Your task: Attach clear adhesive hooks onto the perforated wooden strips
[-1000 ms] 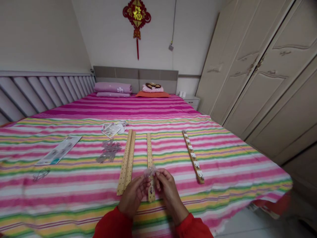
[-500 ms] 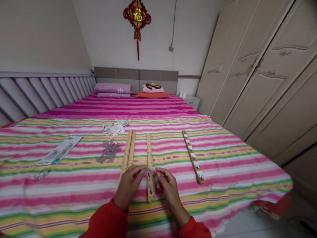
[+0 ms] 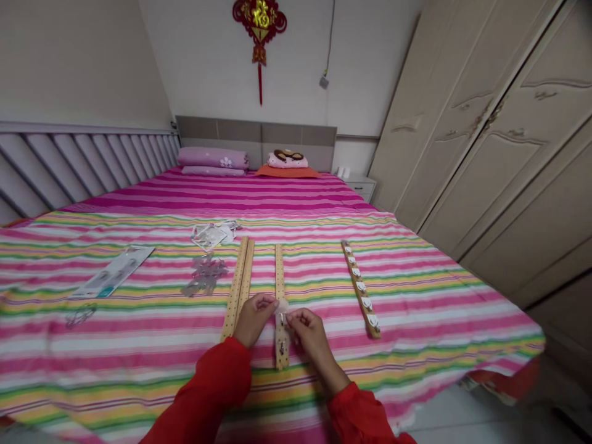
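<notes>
My left hand (image 3: pixel 253 319) pinches the upper left edge of a clear adhesive hook (image 3: pixel 282 318), where a whitish translucent flap shows. At the hook's right side, the fingers of my right hand (image 3: pixel 309 333) are closed on its edge. The hook is over a narrow wooden strip with holes (image 3: pixel 279 277); whether it touches the wood I cannot tell. Nearer to me on that strip sits another metal hook on a clear pad (image 3: pixel 282 348). Two more perforated wooden strips (image 3: pixel 238 283) lie side by side left of it, close to my left hand.
To the right lies a wooden strip with several white hooks (image 3: pixel 361 287). On the left are a pile of clear hooks (image 3: pixel 206 274), some packaging (image 3: pixel 215 234), a long hook package (image 3: pixel 113 271) and thin wire pieces (image 3: pixel 81 314). A striped cloth (image 3: pixel 185 357) covers the bed.
Both hands have shifted slightly away from me along the strip. A whitish flap now shows at my left fingertips, and the view has tilted slightly down.
</notes>
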The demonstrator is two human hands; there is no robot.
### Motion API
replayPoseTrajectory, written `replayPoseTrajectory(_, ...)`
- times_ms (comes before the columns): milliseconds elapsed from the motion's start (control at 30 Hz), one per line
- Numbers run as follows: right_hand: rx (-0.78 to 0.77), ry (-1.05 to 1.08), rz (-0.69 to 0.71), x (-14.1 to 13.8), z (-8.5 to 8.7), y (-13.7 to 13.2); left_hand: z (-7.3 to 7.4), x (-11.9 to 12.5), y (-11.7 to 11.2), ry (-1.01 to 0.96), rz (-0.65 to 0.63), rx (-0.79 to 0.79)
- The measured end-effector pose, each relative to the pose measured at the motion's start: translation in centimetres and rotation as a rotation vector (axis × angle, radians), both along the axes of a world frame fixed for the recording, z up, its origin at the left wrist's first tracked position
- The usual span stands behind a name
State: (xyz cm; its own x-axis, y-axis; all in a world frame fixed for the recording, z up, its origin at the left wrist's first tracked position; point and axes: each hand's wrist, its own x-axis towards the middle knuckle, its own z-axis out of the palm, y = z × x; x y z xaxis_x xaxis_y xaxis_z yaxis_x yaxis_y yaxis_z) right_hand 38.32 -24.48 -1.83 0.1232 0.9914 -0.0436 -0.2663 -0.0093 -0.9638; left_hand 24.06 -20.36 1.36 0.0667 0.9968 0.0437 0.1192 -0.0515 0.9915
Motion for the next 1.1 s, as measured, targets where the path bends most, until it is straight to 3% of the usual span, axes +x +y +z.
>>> replayPoseTrajectory(400,-0.042,-0.133,-0.063,0.0,-2.2,2.3,-3.6,0.6,2.7,0.100,0.026,-0.048)
replayPoseTrajectory(1100,-0.081,-0.240,-0.131,-0.4,-2.8,3.0,-3.8,0.9,3.2,0.274,0.065,-0.075)
